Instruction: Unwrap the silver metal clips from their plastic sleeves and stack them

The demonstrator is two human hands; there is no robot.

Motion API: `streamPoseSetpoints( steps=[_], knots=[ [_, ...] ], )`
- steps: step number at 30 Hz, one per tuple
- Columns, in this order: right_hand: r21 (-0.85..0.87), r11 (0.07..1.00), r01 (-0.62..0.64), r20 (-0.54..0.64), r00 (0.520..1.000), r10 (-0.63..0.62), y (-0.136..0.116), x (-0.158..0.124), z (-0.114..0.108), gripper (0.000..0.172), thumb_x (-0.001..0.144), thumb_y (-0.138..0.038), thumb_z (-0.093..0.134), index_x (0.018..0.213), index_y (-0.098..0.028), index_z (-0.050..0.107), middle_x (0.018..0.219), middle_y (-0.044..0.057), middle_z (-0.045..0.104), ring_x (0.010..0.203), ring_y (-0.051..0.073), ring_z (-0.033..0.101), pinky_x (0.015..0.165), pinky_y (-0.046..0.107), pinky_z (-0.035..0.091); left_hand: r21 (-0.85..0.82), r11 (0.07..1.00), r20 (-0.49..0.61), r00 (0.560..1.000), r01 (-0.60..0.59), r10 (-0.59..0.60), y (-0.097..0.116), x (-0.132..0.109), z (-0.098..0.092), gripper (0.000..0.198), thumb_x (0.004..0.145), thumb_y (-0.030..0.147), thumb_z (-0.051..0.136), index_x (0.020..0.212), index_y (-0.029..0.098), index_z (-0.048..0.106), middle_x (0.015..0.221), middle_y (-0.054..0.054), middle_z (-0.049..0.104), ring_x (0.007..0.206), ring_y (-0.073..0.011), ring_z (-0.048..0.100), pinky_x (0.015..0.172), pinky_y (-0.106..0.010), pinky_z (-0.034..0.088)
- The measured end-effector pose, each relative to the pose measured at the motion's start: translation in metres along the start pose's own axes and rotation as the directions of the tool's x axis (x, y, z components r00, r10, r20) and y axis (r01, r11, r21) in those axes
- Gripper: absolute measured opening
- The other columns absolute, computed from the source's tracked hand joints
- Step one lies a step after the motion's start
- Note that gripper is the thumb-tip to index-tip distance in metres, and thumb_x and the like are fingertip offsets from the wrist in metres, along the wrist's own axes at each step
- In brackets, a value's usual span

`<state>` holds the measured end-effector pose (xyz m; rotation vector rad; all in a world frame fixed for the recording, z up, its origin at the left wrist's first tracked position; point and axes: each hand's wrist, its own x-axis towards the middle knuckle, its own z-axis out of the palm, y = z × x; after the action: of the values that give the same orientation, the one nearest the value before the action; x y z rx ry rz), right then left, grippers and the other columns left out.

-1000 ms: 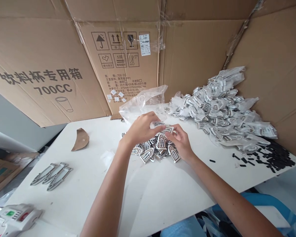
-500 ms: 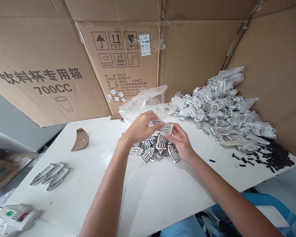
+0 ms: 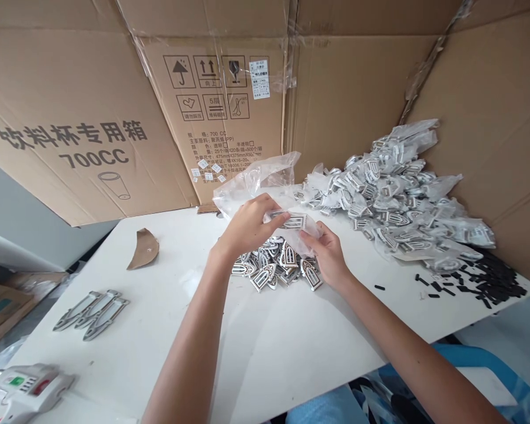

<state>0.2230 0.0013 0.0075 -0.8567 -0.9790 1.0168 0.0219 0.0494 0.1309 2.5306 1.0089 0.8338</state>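
Above a heap of arch-shaped metal pieces (image 3: 288, 254), both hands hold a small clear plastic bag (image 3: 304, 242). A dark-patterned metal piece (image 3: 295, 221) shows at it; whether it is wholly inside I cannot tell. My left hand (image 3: 251, 227) is closed on the piece and the bag's left part, thumb on top. My right hand (image 3: 328, 250) pinches the bag's right side between thumb and fingers. The undersides of both grips are hidden.
A large pile of bagged pieces (image 3: 380, 200) lies back right, beside small black strips (image 3: 494, 282). Another plastic bag (image 3: 265, 176) lies behind my hands. At left are grey metal frames (image 3: 92, 314), a cardboard scrap (image 3: 143, 250) and a white device (image 3: 30, 391). Cardboard walls (image 3: 348, 94) border the table.
My right hand has moved slightly right and down, from the metal piece's end to the bag's side. More of the bag is now spread below and right of the piece.
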Motion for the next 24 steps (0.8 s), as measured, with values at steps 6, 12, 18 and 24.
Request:
streamPoseSetpoints(
  steps=[6, 12, 18, 24],
  knots=[
    [-0.007, 1.0, 0.007, -0.014, 1.0, -0.008, -0.002, -0.001, 0.0, 0.046, 0.08, -0.053, 0.093, 0.093, -0.03, 0.054, 0.085, -0.003, 0.068, 0.08, 0.022, 0.067, 0.071, 0.033, 0.057, 0.02, 1.0, 0.057, 0.998, 0.014, -0.015, 0.006, -0.001, 0.001, 0.026, 0.103, 0.045, 0.064, 0.094, 0.023, 0.075, 0.109, -0.008, 0.076, 0.102, -0.0276, 0.071, 0.089, -0.043, 0.056],
    [0.033, 0.999, 0.019, 0.047, 0.999, -0.02, -0.001, -0.001, -0.001, 0.04, 0.086, -0.045, 0.091, 0.095, -0.029, 0.056, 0.082, -0.005, 0.064, 0.072, 0.017, 0.059, 0.065, 0.028, 0.049, -0.01, 0.999, 0.07, 0.997, -0.043, 0.044, 0.006, 0.001, 0.005, 0.021, 0.102, 0.041, 0.066, 0.097, 0.023, 0.077, 0.107, -0.006, 0.076, 0.1, -0.0252, 0.071, 0.089, -0.042, 0.056],
    [0.019, 0.999, 0.032, 0.074, 0.997, -0.033, 0.001, -0.001, -0.001, 0.035, 0.087, -0.044, 0.09, 0.105, -0.03, 0.064, 0.099, -0.002, 0.073, 0.093, 0.021, 0.069, 0.084, 0.034, 0.057, -0.011, 0.999, 0.013, 0.999, -0.048, 0.048, 0.0, 0.001, 0.002, 0.016, 0.102, 0.035, 0.068, 0.096, 0.023, 0.077, 0.106, -0.005, 0.077, 0.099, -0.0242, 0.071, 0.087, -0.041, 0.055],
    [-0.017, 0.998, 0.057, 0.148, 0.988, -0.054, 0.002, 0.0, -0.001, 0.037, 0.087, -0.047, 0.09, 0.112, -0.032, 0.068, 0.118, 0.004, 0.078, 0.119, 0.028, 0.072, 0.106, 0.046, 0.058, 0.023, 1.0, -0.024, 1.0, -0.003, 0.004, -0.011, -0.003, -0.008, 0.017, 0.1, 0.037, 0.068, 0.096, 0.023, 0.078, 0.103, -0.006, 0.078, 0.096, -0.0237, 0.072, 0.087, -0.041, 0.055]
  ],
)
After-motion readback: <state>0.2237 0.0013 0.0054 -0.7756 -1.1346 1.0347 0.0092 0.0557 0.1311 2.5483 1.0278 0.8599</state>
